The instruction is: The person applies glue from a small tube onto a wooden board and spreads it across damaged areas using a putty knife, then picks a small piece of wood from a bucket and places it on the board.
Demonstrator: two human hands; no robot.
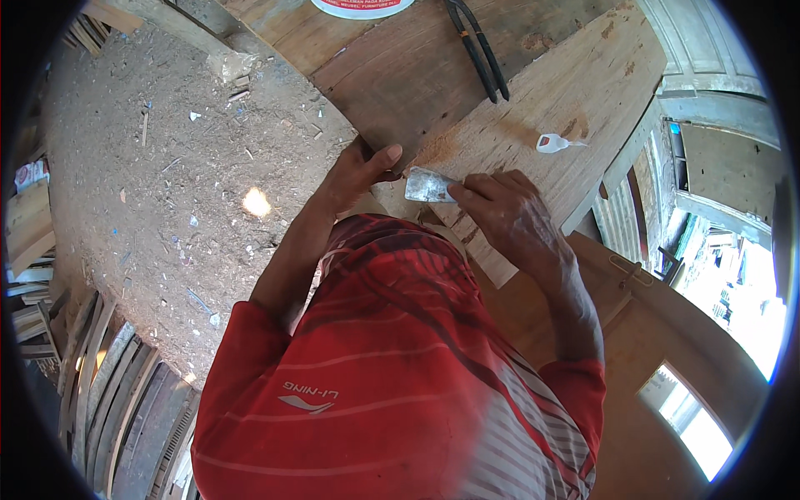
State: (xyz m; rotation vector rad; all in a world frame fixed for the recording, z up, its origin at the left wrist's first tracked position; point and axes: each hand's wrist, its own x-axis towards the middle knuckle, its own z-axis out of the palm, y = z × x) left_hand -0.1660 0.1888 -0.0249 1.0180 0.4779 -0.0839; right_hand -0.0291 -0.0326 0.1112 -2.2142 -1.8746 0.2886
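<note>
A putty knife [429, 186] with a broad, smeared metal blade points left from my right hand [510, 210], which is closed round its handle. The blade lies low over the near end of a pale wooden board [533, 100], beside a patch of brown dust [439, 147]. To its left, my left hand [360, 173] is closed at the near corner of a darker brown board [392, 83]. Its thumb lies on top and its fingers curl out of sight. Whether it grips that board or a thinner piece there, I cannot tell.
Black-handled pincers [479, 50] lie across the boards at the far side, near a white tub [362, 8]. A small white pointed plastic piece [552, 143] rests on the pale board. Debris litters the floor [192, 167] at left; stacked wood strips [117, 392] stand at lower left.
</note>
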